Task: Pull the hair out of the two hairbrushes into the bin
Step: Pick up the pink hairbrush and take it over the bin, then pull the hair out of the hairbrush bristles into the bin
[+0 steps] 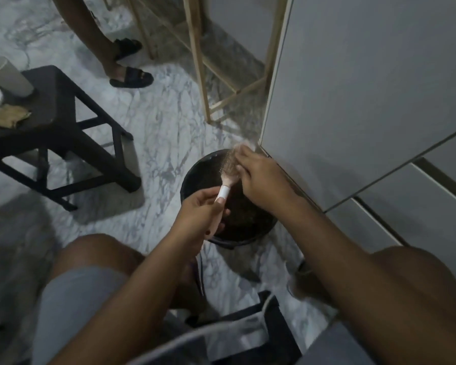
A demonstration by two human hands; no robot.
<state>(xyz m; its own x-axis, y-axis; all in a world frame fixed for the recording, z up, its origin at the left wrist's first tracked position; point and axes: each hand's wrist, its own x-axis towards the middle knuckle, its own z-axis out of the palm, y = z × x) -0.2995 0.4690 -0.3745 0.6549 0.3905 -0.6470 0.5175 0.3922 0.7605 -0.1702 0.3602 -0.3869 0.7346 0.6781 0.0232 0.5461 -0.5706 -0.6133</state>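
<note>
A pale pink hairbrush (228, 175) with a white band on its handle is held over a round black bin (195, 177) on the marble floor. My left hand (200, 214) grips the handle, bristle head pointing away from me. At the brush head, my right hand (261, 177) has its fingers curled into the bristles, pinching a blurred tuft of light hair (244, 147) at the top. The bin's inside looks dark with loose hair. Only one hairbrush is visible.
A black stool (63, 133) at the left carries a pale cup (8, 75) and a cloth. Another person's sandalled feet (131, 77) stand beyond it. A grey cabinet (366, 88) rises just right of the bin, a wooden frame (203, 75) behind. My knees flank the bin.
</note>
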